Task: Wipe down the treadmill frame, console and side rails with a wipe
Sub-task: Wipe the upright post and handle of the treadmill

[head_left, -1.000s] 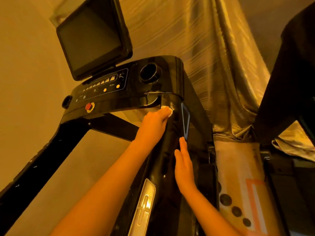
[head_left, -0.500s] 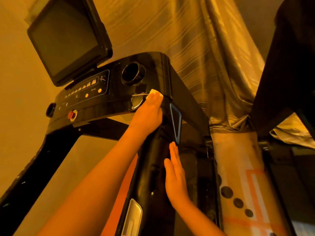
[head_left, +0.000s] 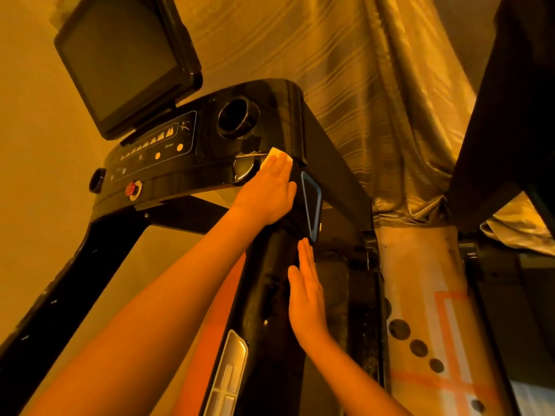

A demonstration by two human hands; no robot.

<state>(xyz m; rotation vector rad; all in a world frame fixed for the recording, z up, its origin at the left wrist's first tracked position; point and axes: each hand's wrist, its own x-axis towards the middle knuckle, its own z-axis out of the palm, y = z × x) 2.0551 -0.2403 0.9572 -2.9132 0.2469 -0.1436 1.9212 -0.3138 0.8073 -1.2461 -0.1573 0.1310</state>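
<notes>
The black treadmill console (head_left: 192,163) fills the middle, with a tilted dark screen (head_left: 120,61), a button panel, a round cup holder (head_left: 235,117) and a red stop knob (head_left: 131,189). My left hand (head_left: 267,196) lies flat with straight fingers on the console's right front corner, pressing a small white wipe (head_left: 277,154) whose edge shows past the fingertips. My right hand (head_left: 306,292) rests flat, fingers straight, against the outer side of the right side rail (head_left: 270,295), just below a blue-rimmed triangular inset (head_left: 312,205). The left side rail (head_left: 60,295) runs down to the lower left.
A shiny draped curtain (head_left: 375,100) hangs behind the treadmill. A second dark machine frame (head_left: 504,130) stands at the right. Patterned floor with dark dots and orange lines (head_left: 426,325) shows between the two machines. A bare wall is at the left.
My left hand slid the wipe up from the top of the right rail onto the console's corner. My right hand stayed flat on the rail. The view shifted slightly.
</notes>
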